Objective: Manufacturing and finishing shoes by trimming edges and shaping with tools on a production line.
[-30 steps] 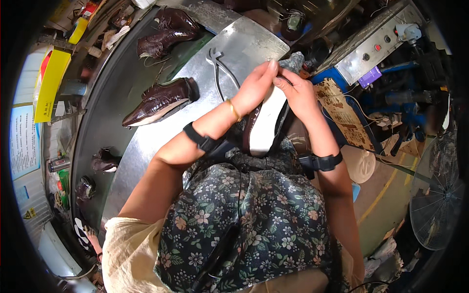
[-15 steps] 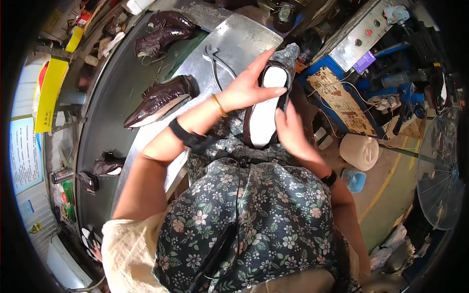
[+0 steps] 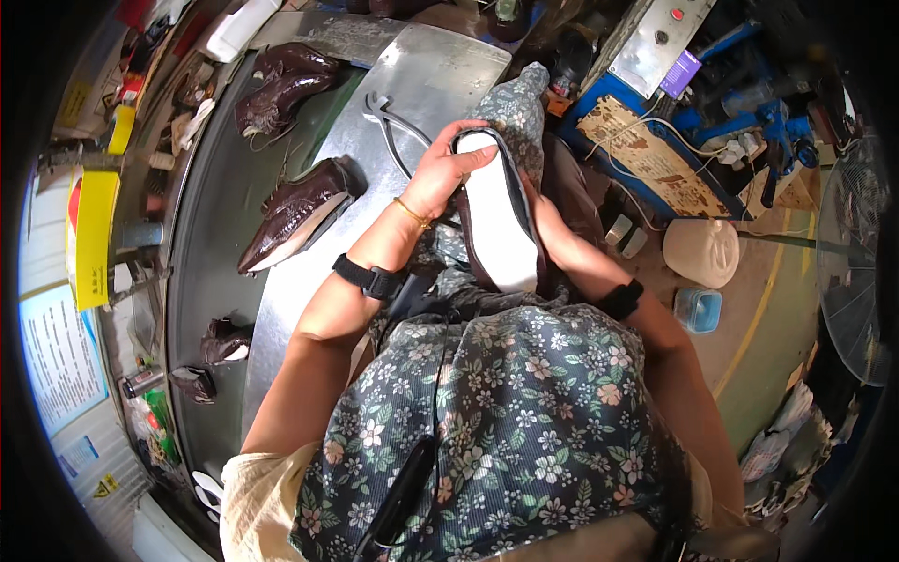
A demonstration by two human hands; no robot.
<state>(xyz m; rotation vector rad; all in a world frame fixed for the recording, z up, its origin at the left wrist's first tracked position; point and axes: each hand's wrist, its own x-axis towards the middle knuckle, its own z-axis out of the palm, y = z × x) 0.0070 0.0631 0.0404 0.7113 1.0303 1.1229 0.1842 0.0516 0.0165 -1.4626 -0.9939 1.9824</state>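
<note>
A dark brown shoe lies sole-up over my lap, its white bottom facing me and a dark rim around it. My left hand grips its far end, thumb pressed on the white bottom and fingers wrapped over the edge. Along the shoe's right side, my right hand holds it from beneath; most of those fingers are hidden. Metal pincers lie on the silver metal sheet just beyond my left hand.
Left of the sheet, a dark conveyor belt carries several glossy brown shoes, one shoe overlapping the sheet's edge. A blue machine stands at the far right. On the floor are a white jug and a clear blue tub.
My left hand has drawn back from across the shoe to grip its far end. My right hand has slid further around and under the right side. The whole view has shifted slightly.
</note>
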